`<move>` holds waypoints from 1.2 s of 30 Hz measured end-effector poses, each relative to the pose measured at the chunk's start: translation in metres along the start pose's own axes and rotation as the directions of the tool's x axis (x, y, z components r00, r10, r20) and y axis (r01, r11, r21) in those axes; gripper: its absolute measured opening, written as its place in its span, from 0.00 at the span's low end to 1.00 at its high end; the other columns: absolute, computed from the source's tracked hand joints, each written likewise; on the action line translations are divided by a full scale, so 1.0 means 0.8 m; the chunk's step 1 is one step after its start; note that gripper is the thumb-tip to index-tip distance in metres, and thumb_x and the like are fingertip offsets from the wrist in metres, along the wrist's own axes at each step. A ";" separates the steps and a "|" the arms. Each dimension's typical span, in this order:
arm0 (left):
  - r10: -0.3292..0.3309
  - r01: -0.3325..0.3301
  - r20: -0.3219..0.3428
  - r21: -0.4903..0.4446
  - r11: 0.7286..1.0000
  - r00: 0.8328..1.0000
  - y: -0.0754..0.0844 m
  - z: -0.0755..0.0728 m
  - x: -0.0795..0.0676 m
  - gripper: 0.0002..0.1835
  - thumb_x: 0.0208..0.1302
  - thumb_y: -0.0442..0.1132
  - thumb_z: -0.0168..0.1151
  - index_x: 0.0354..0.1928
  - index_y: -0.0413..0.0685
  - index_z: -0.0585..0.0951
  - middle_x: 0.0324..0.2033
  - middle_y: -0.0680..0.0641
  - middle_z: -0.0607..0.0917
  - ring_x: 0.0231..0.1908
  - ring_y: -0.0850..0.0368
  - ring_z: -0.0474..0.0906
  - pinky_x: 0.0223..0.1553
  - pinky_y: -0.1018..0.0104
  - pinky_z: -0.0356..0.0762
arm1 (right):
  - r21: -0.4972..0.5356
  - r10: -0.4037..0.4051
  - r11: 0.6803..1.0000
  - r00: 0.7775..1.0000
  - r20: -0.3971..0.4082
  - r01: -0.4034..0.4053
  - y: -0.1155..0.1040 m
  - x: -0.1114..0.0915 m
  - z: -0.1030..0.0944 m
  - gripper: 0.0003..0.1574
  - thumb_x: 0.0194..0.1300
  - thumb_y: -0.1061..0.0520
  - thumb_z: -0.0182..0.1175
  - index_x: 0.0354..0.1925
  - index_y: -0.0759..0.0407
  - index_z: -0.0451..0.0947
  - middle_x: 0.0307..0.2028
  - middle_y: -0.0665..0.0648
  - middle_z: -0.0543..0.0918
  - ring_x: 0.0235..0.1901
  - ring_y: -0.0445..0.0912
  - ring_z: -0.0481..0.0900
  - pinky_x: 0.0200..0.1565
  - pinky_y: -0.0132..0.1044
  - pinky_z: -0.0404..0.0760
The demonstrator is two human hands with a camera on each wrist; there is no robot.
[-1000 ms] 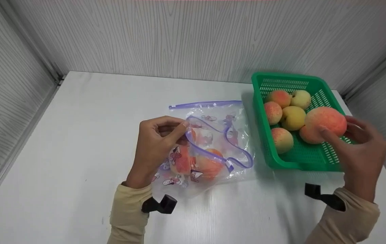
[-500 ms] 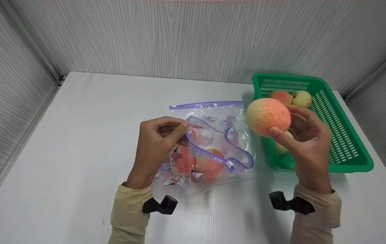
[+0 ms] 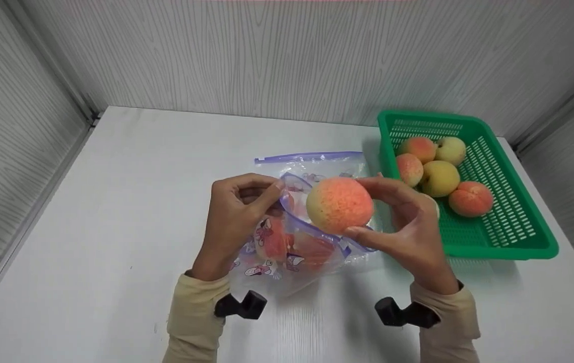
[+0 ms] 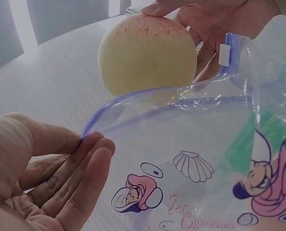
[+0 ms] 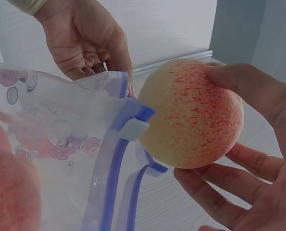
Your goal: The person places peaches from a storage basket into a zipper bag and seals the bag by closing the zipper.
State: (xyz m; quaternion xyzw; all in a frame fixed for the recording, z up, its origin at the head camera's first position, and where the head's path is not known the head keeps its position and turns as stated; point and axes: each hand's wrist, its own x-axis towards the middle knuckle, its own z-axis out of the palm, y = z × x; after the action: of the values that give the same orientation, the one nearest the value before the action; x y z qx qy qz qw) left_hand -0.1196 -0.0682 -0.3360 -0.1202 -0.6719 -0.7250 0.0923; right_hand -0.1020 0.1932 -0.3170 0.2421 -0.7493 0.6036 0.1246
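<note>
A clear zip bag (image 3: pixel 261 269) with purple zip edges and cartoon prints lies on the table, peaches (image 3: pixel 271 242) showing through its side. Its mouth gapes, and my left hand (image 3: pixel 239 217) pinches the purple rim at the left corner between thumb and fingers. My right hand (image 3: pixel 410 229) holds a yellow-and-pink peach (image 3: pixel 339 205) by its right side, over the bag's mouth in the head view. In the right wrist view that peach (image 5: pixel 191 115) is right beside the white slider (image 5: pixel 134 129) of the zip. The left wrist view shows it just beyond the rim.
To the right stands a green basket (image 3: pixel 508 252) with several more peaches (image 3: pixel 440 179) in its left and middle part. A second purple-zipped bag (image 3: pixel 312 157) appears flat behind the open one. Wood-grain panels (image 3: pixel 246 55) enclose the white table (image 3: pixel 100 227).
My right hand has carried the peach leftward from above the basket to over the bag's mouth. The left hand has kept its pinch on the rim, nearly still.
</note>
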 end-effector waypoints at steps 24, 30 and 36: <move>0.040 -0.041 0.029 0.023 0.999 0.999 -0.001 0.002 -0.002 0.07 0.68 0.32 0.66 0.40 0.33 0.87 0.31 0.43 0.89 0.28 0.47 0.88 0.33 0.57 0.89 | -0.207 -0.075 0.974 0.992 0.098 0.094 0.001 0.001 0.000 0.43 0.44 0.67 0.82 0.61 0.58 0.80 0.59 0.53 0.83 0.66 0.52 0.74 0.78 0.51 0.46; 0.049 -0.049 0.025 0.021 0.999 0.998 0.000 0.003 0.000 0.07 0.68 0.32 0.66 0.40 0.34 0.88 0.32 0.42 0.89 0.27 0.47 0.87 0.32 0.57 0.89 | -0.272 -0.111 0.952 0.987 0.114 0.138 0.002 0.001 0.003 0.45 0.46 0.65 0.82 0.63 0.58 0.78 0.62 0.55 0.81 0.67 0.51 0.72 0.77 0.56 0.46; 0.051 -0.051 0.023 0.013 0.999 0.998 0.001 0.003 0.000 0.07 0.67 0.32 0.67 0.40 0.32 0.87 0.31 0.42 0.89 0.27 0.47 0.87 0.32 0.57 0.89 | -0.249 -0.138 0.955 0.984 0.117 0.163 0.005 0.001 0.007 0.38 0.53 0.68 0.76 0.63 0.61 0.78 0.65 0.55 0.78 0.69 0.50 0.71 0.76 0.51 0.58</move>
State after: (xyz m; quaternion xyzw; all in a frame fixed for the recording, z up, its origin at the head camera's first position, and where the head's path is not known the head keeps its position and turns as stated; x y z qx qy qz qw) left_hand -0.1193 -0.0657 -0.3352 -0.1451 -0.6745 -0.7164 0.1039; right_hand -0.1042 0.1881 -0.3218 0.3096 -0.8059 0.4774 0.1637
